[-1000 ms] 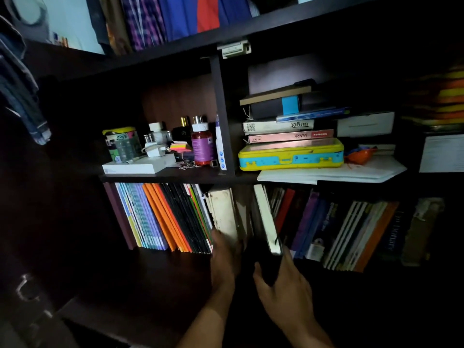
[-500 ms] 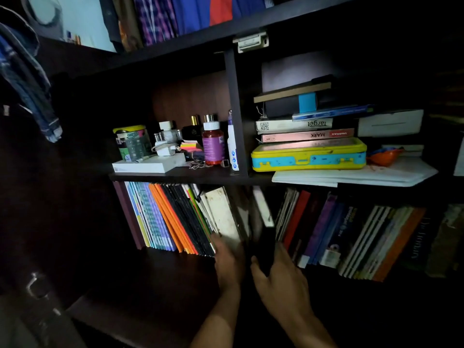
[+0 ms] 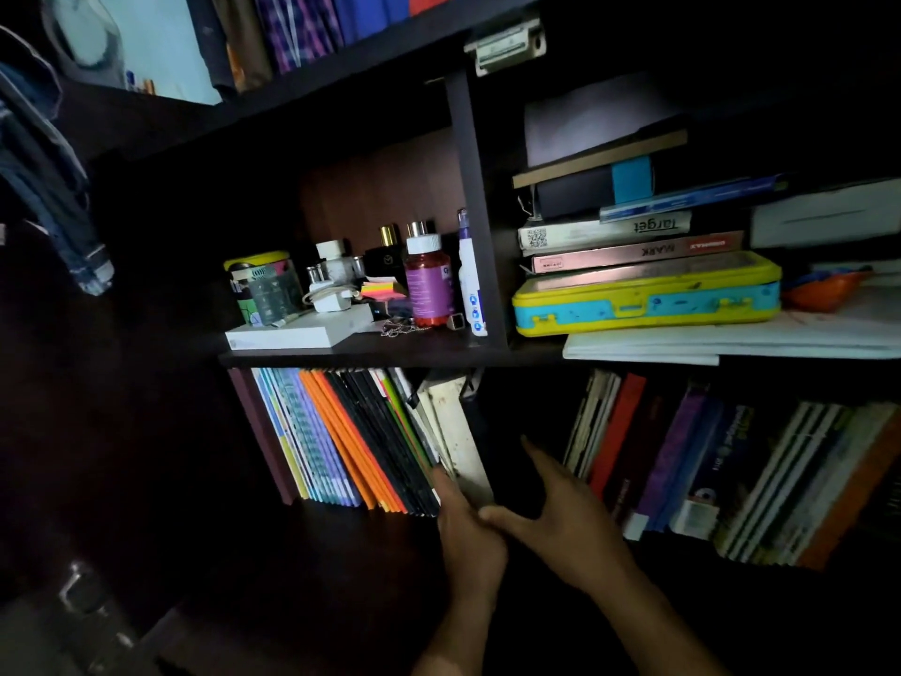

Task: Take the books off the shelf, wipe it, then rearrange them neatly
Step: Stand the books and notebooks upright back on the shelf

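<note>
The left hand (image 3: 470, 534) has its grip on the bottom edge of a worn white book (image 3: 460, 436), with the fingers curled round it. The right hand (image 3: 560, 514) is open. Its fingers are spread out and it touches the dark gap just right of that book, with its thumb next to the left hand. It is too dark to tell what is in that gap.

The white book leans to the left on the dark wooden lower shelf (image 3: 341, 553). To its left stands a leaning row of thin blue, purple, orange and black books (image 3: 341, 431). To the right of the hands is another leaning row of red, purple, white and orange books (image 3: 731, 470).

On the shelf above, on the left, there is a flat white box (image 3: 297, 331), a round tin with a yellow lid (image 3: 261, 285) and a red bottle with a purple label (image 3: 429, 280). On the right there is a yellow and blue case (image 3: 643, 300) with a stack of flat books (image 3: 629, 226) on top of it. White papers (image 3: 731, 339) lie under the case.
</note>
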